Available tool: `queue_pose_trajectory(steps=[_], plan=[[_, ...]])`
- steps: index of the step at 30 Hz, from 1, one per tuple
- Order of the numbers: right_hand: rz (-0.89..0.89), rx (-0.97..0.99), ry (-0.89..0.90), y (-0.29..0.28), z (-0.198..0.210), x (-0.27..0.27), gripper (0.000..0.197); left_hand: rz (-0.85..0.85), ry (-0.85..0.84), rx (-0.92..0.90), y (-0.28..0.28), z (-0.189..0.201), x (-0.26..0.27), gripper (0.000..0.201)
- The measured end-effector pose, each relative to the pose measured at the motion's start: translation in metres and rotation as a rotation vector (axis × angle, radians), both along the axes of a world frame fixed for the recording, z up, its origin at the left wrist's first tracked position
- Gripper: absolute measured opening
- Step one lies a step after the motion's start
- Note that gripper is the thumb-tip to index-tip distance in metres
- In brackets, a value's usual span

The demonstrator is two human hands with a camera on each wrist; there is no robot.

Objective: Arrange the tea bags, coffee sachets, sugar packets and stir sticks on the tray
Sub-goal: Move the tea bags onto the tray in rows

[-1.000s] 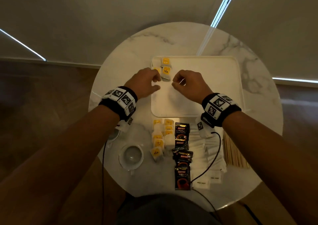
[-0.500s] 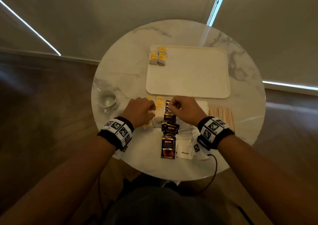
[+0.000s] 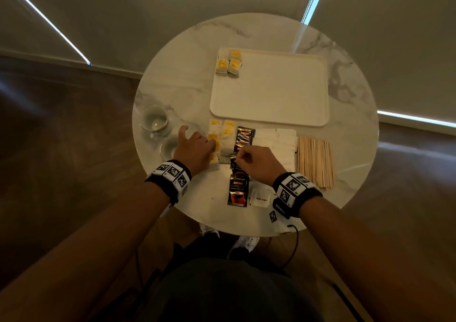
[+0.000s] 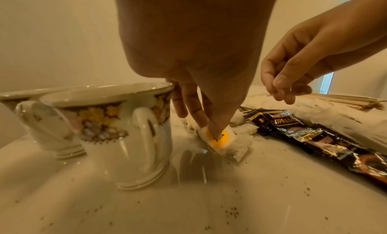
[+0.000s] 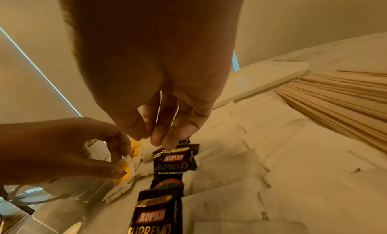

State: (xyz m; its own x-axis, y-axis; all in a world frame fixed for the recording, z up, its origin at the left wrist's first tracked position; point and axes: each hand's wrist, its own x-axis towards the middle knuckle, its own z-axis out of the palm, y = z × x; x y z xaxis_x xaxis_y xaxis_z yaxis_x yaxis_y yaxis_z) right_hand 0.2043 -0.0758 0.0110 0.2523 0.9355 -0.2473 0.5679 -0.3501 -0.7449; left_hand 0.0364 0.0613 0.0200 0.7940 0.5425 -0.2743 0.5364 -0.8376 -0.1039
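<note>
- Step, as we read it: fetching more tea bags; a few tea bags (image 3: 228,64) already sit in the tray's (image 3: 271,95) far-left corner, well ahead of both hands.
- Our left hand (image 3: 195,150) pinches a yellow-tagged tea bag (image 4: 217,138) just beside the cups (image 4: 117,121).
- Our right hand (image 3: 256,160) hovers over the coffee sachets (image 5: 173,161), fingers curled, holding nothing.
- Sugar packets (image 3: 276,141) lie under and beyond it, stir sticks (image 3: 314,161) to its right.
- Next: lift the bag clear, carry it forward to that corner.
</note>
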Motion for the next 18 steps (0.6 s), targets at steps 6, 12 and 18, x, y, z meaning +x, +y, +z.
queue_pose_trajectory(steps=[6, 12, 18], plan=[[-0.029, -0.044, 0.009, 0.016, 0.002, -0.012, 0.012, -0.128, -0.156, -0.228, 0.016, 0.008, -0.003, 0.016], [-0.022, -0.061, -0.022, 0.038, 0.001, -0.03, 0.017, -0.153, -0.332, -0.6, 0.042, 0.02, 0.001, 0.007], [-0.1, -0.086, -0.052, 0.047, -0.001, -0.035, 0.014, -0.141, -0.37, -0.653, 0.064, 0.019, 0.008, 0.019]])
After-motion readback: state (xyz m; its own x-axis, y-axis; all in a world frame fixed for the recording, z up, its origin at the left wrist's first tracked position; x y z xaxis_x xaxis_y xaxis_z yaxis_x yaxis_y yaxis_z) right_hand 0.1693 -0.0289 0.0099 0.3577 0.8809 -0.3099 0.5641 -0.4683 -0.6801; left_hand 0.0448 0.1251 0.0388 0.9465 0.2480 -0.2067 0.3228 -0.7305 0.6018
